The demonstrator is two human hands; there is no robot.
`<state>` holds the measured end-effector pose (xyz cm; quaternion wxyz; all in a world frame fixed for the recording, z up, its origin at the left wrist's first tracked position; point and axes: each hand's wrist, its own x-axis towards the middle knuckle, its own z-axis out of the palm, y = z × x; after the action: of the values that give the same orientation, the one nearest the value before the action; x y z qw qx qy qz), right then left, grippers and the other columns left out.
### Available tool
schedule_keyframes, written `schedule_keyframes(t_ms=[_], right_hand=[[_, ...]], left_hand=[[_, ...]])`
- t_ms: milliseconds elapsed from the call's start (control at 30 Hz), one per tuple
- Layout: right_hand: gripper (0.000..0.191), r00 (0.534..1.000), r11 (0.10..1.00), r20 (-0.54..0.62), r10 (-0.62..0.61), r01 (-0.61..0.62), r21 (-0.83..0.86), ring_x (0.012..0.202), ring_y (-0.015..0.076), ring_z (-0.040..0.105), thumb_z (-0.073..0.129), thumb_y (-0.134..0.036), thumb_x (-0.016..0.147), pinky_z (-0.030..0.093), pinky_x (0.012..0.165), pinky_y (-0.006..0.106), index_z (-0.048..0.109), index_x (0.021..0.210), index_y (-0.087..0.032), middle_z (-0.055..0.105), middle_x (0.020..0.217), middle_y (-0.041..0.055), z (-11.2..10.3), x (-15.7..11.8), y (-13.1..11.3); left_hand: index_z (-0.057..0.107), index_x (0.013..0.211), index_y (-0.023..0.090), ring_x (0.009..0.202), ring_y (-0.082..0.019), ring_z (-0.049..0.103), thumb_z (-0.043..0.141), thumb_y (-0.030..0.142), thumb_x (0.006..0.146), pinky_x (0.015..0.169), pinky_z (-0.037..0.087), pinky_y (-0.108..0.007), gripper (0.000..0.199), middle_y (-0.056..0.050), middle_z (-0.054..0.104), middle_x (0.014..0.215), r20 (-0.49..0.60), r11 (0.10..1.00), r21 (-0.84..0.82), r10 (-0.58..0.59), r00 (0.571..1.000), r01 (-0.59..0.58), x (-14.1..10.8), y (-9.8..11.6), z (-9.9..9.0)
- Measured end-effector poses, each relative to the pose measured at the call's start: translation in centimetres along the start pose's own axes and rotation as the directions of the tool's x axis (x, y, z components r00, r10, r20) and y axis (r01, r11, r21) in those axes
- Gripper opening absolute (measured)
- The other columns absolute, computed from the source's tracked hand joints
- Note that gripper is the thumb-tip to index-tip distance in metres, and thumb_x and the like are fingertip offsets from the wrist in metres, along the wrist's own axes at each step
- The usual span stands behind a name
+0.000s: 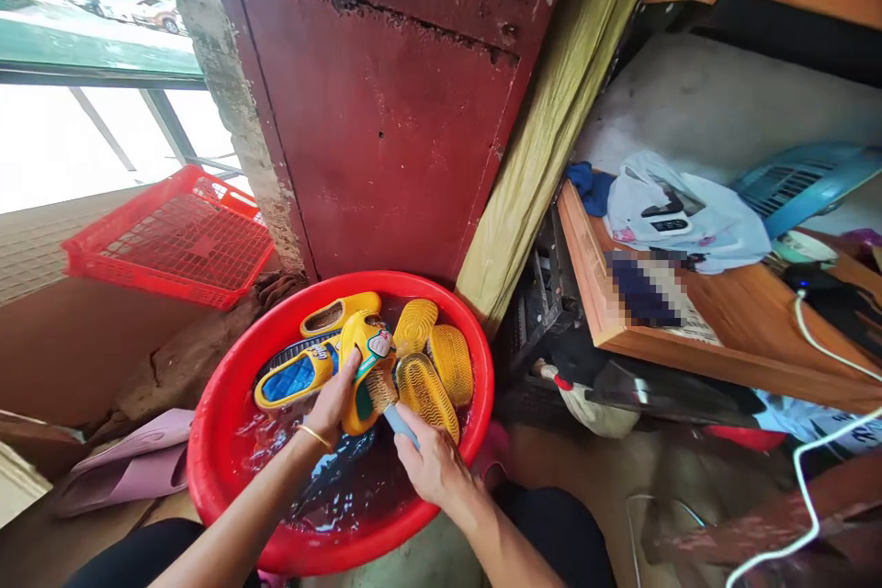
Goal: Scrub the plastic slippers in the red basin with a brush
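A yellow slipper (359,341) with a cartoon patch is gripped by my left hand (339,400) over the red basin (205,441). My right hand (433,459) is closed round the grey-blue handle of a scrub brush (382,389). The brush's bristles meet the slipper at its foot opening; how far they reach inside is hidden. Around it in the basin lie a yellow slipper with a blue insole (289,381), another yellow slipper (343,312) behind, and several with yellow soles turned up (451,363). Dark water (331,501) fills the near part.
Pink slippers (130,464) lie left of the basin, below a red plastic crate (172,239). A dark red door (378,138) stands behind. On the right, a wooden desk (744,312) holds a plastic bag (689,211); a white cable (803,478) hangs down.
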<state>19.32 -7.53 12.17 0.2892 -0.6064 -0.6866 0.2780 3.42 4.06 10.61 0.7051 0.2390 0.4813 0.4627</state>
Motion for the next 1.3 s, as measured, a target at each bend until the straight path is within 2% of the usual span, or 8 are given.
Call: schedule_keyframes(t_ms=[200,467,600,767,933,1100,1200,1300], right_hand=[[0.047,0.972,0.995,0.234,-0.023,0.000,0.096,0.102,0.0202,0.072,0.057,-0.024,0.087,0.056,0.090,0.024,0.064,0.133,-0.030,0.074,0.119,0.0003,-1.6,-2.8,0.8],[0.048,0.950,0.993,-0.297,-0.095,0.111,0.040,0.121,0.0221,0.063,0.044,-0.031,0.098,0.052,0.101,0.031,0.053,0.144,-0.018,0.063,0.136,0.0096,-3.0,-1.0,3.3],[0.048,0.954,0.977,-0.230,-0.192,0.164,-0.136,0.117,0.0222,0.065,0.042,-0.027,0.099,0.050,0.104,0.033,0.051,0.146,-0.023,0.067,0.129,0.0094,-2.7,0.0,3.5],[0.045,0.950,0.980,-0.304,-0.073,0.012,-0.199,0.114,0.0225,0.067,0.041,-0.026,0.100,0.051,0.103,0.034,0.057,0.141,-0.019,0.071,0.121,0.0113,-3.2,0.3,5.4],[0.049,0.943,0.975,-0.262,-0.204,0.171,-0.145,0.122,0.0211,0.062,0.039,-0.027,0.100,0.049,0.107,0.033,0.048,0.147,-0.019,0.063,0.136,0.0100,-2.4,-0.1,4.7],[0.046,0.952,0.989,-0.303,-0.054,0.009,-0.146,0.116,0.0234,0.066,0.040,-0.027,0.099,0.051,0.103,0.036,0.057,0.140,-0.014,0.068,0.129,0.0129,-3.1,0.6,5.3],[0.045,0.927,0.992,-0.376,-0.005,-0.042,-0.117,0.119,0.0223,0.065,0.041,-0.028,0.099,0.050,0.104,0.034,0.057,0.139,-0.016,0.066,0.131,0.0117,-4.0,0.7,6.3],[0.045,0.909,0.994,-0.418,0.011,-0.056,-0.097,0.118,0.0211,0.065,0.042,-0.030,0.099,0.050,0.104,0.033,0.057,0.140,-0.018,0.066,0.131,0.0095,-4.5,0.3,6.6]], left_hand=[[0.068,0.110,0.015,0.052,-0.021,0.070,0.047,0.054,0.094,0.055,0.062,-0.034,0.047,-0.006,0.074,0.067,-0.117,0.988,-0.138,0.059,0.991,-0.075,1.1,4.9,-3.6],[0.070,0.113,0.015,0.067,-0.029,0.075,0.066,0.043,0.086,0.053,0.061,-0.035,0.039,-0.015,0.078,0.079,0.097,0.986,0.095,-0.145,0.985,0.136,-1.2,3.7,-3.6],[0.071,0.114,0.015,0.072,-0.028,0.075,0.078,0.033,0.077,0.063,0.062,-0.034,0.042,-0.012,0.080,0.086,0.273,0.974,0.216,-0.130,0.953,0.071,-2.0,3.0,-3.7],[0.069,0.117,0.014,0.073,-0.027,0.076,0.065,0.041,0.087,0.064,0.062,-0.034,0.041,-0.014,0.079,0.088,0.135,0.993,0.107,-0.060,0.989,0.046,-2.4,5.5,-4.8],[0.073,0.086,0.014,0.052,-0.020,0.067,0.075,0.036,0.078,0.046,0.053,-0.025,0.024,-0.009,0.075,0.068,0.176,0.935,0.353,-0.030,0.984,-0.034,-2.6,6.2,-5.0],[0.073,0.087,0.014,0.054,-0.021,0.067,0.072,0.045,0.078,0.048,0.054,-0.027,0.032,-0.010,0.075,0.070,0.132,0.905,0.419,0.025,0.991,-0.079,-2.0,6.6,-5.1],[0.074,0.090,0.017,0.064,-0.025,0.070,0.074,0.054,0.072,0.054,0.055,-0.028,0.041,-0.009,0.075,0.074,0.105,0.769,0.613,0.150,0.983,-0.183,-0.3,8.1,-6.1],[0.073,0.098,0.020,0.091,-0.032,0.071,0.075,0.059,0.069,0.073,0.057,-0.034,0.048,-0.011,0.076,0.090,0.163,0.367,0.852,0.492,0.855,-0.374,1.3,8.7,-6.5]])
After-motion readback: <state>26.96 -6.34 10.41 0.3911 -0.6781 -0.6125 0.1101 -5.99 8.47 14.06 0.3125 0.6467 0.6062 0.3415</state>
